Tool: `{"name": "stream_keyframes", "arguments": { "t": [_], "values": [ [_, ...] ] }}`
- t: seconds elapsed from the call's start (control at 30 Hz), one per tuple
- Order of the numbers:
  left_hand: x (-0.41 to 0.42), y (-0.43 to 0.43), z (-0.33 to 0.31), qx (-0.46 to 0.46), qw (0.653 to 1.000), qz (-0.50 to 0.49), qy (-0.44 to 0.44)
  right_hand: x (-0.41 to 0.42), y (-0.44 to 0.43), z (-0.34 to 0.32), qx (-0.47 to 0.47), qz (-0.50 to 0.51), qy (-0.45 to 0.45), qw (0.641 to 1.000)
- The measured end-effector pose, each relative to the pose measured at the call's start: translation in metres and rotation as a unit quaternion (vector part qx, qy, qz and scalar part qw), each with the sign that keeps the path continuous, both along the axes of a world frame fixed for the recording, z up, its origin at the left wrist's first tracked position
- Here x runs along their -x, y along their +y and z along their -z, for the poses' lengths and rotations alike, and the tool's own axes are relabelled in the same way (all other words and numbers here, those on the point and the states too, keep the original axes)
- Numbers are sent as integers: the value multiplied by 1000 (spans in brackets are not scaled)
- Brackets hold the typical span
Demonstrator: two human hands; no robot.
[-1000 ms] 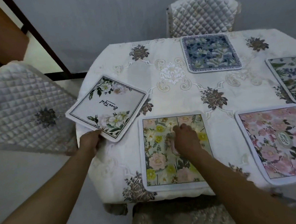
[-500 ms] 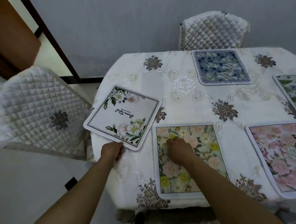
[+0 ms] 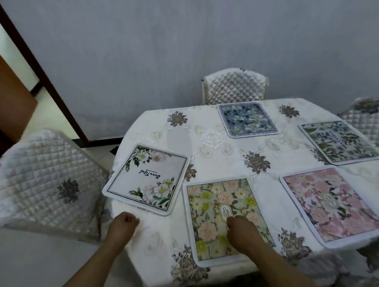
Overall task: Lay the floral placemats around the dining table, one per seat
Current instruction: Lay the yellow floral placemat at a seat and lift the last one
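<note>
A: How are the hands placed?

B: The left hand (image 3: 125, 223), lower left of centre, is curled into a loose fist holding nothing, just below the white placemat (image 3: 146, 179) and clear of its edge. The right hand (image 3: 240, 230) lies palm down, fingers together, on the yellow-flowered placemat (image 3: 220, 217) at lower centre.

A: And the other mats?

B: A pink placemat (image 3: 333, 205) lies at lower right, a green-leafed placemat (image 3: 339, 141) at right, and a blue placemat (image 3: 247, 119) at upper centre, all flat, rounded rectangles with pale borders. The white one sits askew, overhanging the table's left edge. The tablecloth (image 3: 211, 141) is cream with embroidered flowers; the chairs (image 3: 41, 185) wear quilted covers.
</note>
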State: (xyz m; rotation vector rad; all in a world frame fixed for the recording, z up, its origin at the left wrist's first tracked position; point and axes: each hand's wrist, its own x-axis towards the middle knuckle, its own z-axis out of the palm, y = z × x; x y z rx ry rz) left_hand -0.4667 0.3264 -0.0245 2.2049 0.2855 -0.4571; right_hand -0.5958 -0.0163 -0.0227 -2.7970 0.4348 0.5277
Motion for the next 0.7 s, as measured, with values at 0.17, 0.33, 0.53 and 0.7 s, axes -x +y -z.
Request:
{"name": "stream_keyframes", "arguments": {
  "t": [0.17, 0.33, 0.53, 0.7],
  "values": [
    [44, 21, -54, -99, 984, 122, -88, -16, 19, -21, 14, -89, -54, 994],
    [80, 53, -80, -135, 968, 176, -113, -22, 63, -34, -6, -155, -80, 985],
    [74, 109, -79, -175, 960, 185, -113, -33, 116, -49, 29, -207, -95, 973],
    [23, 151, -70, -255, 921, 224, -193, -60, 165, -57, 72, -184, -97, 976]
  ]
}}
